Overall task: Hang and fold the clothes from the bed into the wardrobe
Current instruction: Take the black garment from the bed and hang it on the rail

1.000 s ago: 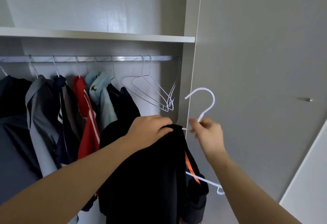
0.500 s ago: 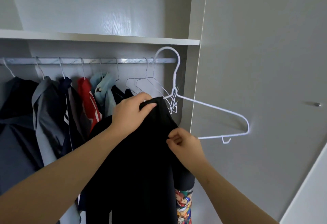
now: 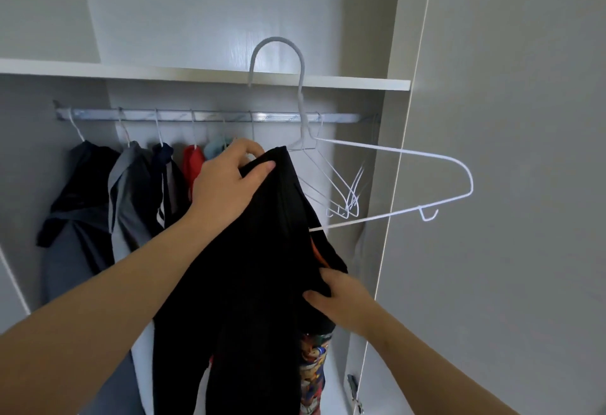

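Black garment (image 3: 249,283) half on the white hanger (image 3: 300,66), held up in front of the wardrobe (image 3: 196,73), not on the rail (image 3: 213,116).

My left hand (image 3: 229,185) pinches the garment's top edge, thumb on the near side and fingers curled over the far side. My right hand (image 3: 341,303) grips a lower fold on the right, fingertips buried in the cloth. The hanger's right arm sticks out bare toward the closed door (image 3: 492,185), its left half is hidden inside the garment, and its hook is in front of the shelf edge. Can't tell if my left hand also holds the wire. Under the shelf, the rail carries hung clothes (image 3: 131,191) on the left (dark, grey, navy, red, pale blue) and empty wire hangers (image 3: 344,198) on the right. The garment and my arms block most of them. A colourful printed fabric (image 3: 313,372) low down, cut off.
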Action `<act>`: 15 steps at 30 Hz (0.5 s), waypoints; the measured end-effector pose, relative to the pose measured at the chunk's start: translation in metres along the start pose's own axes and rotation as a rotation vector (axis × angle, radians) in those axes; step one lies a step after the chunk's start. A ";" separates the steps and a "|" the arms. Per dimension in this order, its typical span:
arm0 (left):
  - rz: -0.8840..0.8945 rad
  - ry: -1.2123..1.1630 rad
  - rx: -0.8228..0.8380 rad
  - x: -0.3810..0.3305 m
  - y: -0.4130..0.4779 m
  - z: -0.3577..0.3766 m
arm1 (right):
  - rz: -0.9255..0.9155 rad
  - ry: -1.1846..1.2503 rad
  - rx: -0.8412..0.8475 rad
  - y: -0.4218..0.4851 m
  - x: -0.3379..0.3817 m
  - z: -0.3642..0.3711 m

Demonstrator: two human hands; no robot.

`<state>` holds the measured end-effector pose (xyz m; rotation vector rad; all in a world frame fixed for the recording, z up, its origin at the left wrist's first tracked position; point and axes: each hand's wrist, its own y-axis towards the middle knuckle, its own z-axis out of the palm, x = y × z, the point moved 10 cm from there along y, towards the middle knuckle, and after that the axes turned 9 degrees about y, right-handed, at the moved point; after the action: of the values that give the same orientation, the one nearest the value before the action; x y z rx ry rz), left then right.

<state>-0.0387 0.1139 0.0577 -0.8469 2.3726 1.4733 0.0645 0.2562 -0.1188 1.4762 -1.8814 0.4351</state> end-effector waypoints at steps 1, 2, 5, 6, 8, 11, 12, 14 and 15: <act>0.010 0.021 -0.014 0.003 0.002 -0.007 | -0.017 -0.146 -0.042 0.000 0.000 -0.005; 0.018 0.040 -0.028 0.008 0.003 -0.014 | -0.034 -0.272 -0.082 0.000 0.001 -0.011; 0.031 0.097 -0.044 0.026 0.006 -0.034 | -0.063 -0.415 -0.154 0.000 0.000 -0.032; 0.031 0.117 -0.043 0.032 0.007 -0.040 | -0.067 -0.410 -0.170 0.001 -0.001 -0.039; 0.033 0.144 -0.041 0.042 0.007 -0.051 | -0.058 -0.357 -0.215 0.003 -0.002 -0.052; 0.046 0.186 -0.054 0.053 0.007 -0.062 | 0.017 -0.031 -0.339 0.003 -0.011 -0.074; 0.047 0.197 -0.064 0.055 0.007 -0.065 | 0.033 0.063 -0.371 0.002 -0.015 -0.079; 0.044 0.211 -0.069 0.059 0.006 -0.067 | 0.056 0.133 -0.410 0.003 -0.021 -0.086; 0.041 0.216 -0.061 0.062 0.004 -0.067 | 0.063 0.138 -0.420 0.003 -0.023 -0.090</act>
<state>-0.0837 0.0346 0.0639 -1.0254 2.5222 1.5485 0.0924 0.3312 -0.0717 1.0838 -1.7802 0.1508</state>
